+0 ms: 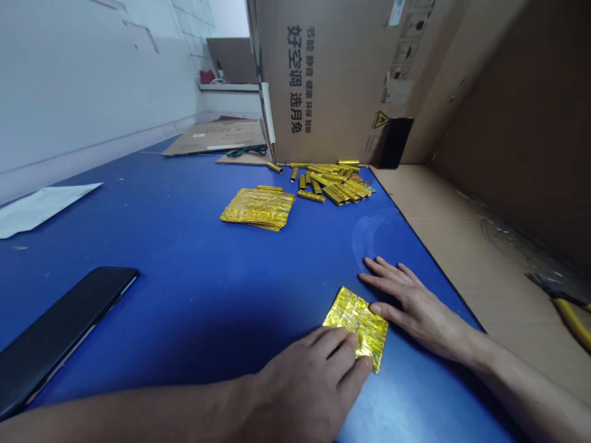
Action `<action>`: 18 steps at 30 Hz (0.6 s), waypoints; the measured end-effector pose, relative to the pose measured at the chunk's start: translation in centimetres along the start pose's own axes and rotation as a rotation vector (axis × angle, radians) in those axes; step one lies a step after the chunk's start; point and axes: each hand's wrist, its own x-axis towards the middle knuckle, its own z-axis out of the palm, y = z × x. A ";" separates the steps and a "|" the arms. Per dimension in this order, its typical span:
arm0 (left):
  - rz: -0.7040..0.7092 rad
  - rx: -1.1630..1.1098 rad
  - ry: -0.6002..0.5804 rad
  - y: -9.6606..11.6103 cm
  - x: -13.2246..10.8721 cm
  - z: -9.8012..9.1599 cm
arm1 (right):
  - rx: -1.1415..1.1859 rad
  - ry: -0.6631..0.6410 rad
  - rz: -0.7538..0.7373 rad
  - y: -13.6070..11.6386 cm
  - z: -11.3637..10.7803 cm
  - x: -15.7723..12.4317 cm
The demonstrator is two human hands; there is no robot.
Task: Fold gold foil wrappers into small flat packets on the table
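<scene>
A square of shiny gold foil (355, 311) lies flat on the blue table, directly before me. My left hand (318, 369) bends over its near side, fingers curled and pressed together on the foil, which hides that edge. At its right side, my right hand (409, 301) rests palm down with the fingers stretched out. Only the thumb of that hand touches the foil's edge; the other fingers lie on the table. Farther off sits a loose stack of gold foil sheets (258, 208). Several narrow rolled or folded gold foil strips (341, 192) are heaped to the right of it.
A large cardboard box (341, 74) stands behind the heap. On the left are a long black padded object (69, 326) and a white paper (44, 206). Cardboard (429, 215) borders the table's right edge, with a yellow-handled tool (572, 320) on it.
</scene>
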 end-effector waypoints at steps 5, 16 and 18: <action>0.060 -0.024 -0.023 -0.3 -0.2 0.1 | 0.010 0.056 0.009 -0.1 0.2 -0.1; 0.075 -0.022 -0.043 -0.7 -0.3 0.5 | -0.206 0.006 -0.006 -2.8 1.5 1.5; 0.075 -0.034 -0.044 -0.7 -0.4 0.3 | -0.227 -0.009 0.014 -2.1 1.4 2.0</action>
